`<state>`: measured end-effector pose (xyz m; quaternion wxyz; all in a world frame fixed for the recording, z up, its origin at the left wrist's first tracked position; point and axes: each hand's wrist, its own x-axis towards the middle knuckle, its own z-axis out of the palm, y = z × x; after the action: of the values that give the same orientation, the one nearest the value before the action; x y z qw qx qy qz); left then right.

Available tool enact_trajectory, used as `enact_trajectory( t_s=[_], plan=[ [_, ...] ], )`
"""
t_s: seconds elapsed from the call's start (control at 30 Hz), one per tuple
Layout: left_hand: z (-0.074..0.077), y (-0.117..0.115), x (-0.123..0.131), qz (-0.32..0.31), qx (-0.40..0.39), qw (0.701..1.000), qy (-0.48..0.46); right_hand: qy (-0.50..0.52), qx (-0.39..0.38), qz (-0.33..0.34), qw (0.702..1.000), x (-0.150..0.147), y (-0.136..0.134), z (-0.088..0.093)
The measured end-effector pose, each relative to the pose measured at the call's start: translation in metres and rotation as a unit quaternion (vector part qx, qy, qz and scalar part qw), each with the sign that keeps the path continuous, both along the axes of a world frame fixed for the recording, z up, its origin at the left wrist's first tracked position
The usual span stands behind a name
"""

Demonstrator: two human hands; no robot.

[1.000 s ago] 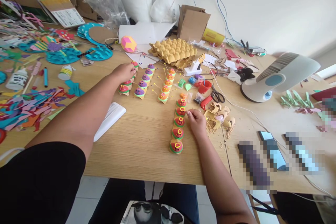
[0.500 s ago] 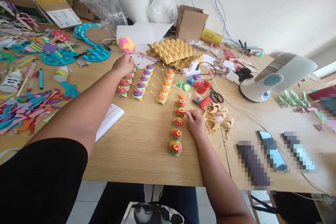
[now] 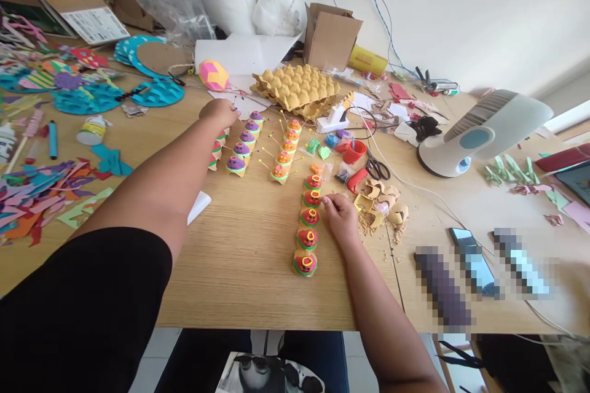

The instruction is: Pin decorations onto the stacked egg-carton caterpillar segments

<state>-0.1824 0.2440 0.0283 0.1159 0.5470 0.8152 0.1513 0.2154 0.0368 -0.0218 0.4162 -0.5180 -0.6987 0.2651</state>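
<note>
My left hand [image 3: 220,114] reaches far across the table, fingers curled over the far end of a red-topped egg-carton caterpillar [image 3: 216,148] that my arm partly hides; what it grips is too small to make out. Beside it lie a purple-topped caterpillar [image 3: 243,145] and an orange-topped one [image 3: 286,150] with yellow pins. My right hand [image 3: 340,214] rests closed, fingertips pinched against the side of a nearer red-and-green caterpillar [image 3: 308,224].
A yellow egg tray [image 3: 299,87], a cardboard box [image 3: 330,38] and a glue gun [image 3: 335,116] stand behind. Scissors [image 3: 380,167], a red cup [image 3: 356,151] and carton scraps [image 3: 382,206] lie right. A white fan [image 3: 483,132], phones and foam offcuts [image 3: 41,190] crowd the sides.
My left hand has moved a little further away along the red-topped caterpillar to its far end. My right hand has stayed by the near caterpillar.
</note>
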Motion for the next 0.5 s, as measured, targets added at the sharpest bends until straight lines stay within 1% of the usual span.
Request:
enact_trajectory(
  t_s=[0.13,0.27,0.37,0.5],
  plan=[
    [-0.004,-0.007,-0.001,-0.018,0.013,1.000,0.015,-0.003,0.002,-0.003,1.000,0.000,0.000,-0.003],
    [-0.008,-0.011,-0.002,-0.015,0.037,0.999,0.012,0.003,0.007,-0.001,1.000,0.001,0.001,-0.006],
    [-0.011,-0.012,-0.003,-0.002,0.064,0.998,-0.010,0.001,0.010,-0.002,1.000,0.000,0.001,-0.006],
    [-0.014,-0.009,-0.009,0.026,0.114,0.991,-0.068,0.005,0.011,0.000,1.000,0.000,0.001,-0.004]
  ],
)
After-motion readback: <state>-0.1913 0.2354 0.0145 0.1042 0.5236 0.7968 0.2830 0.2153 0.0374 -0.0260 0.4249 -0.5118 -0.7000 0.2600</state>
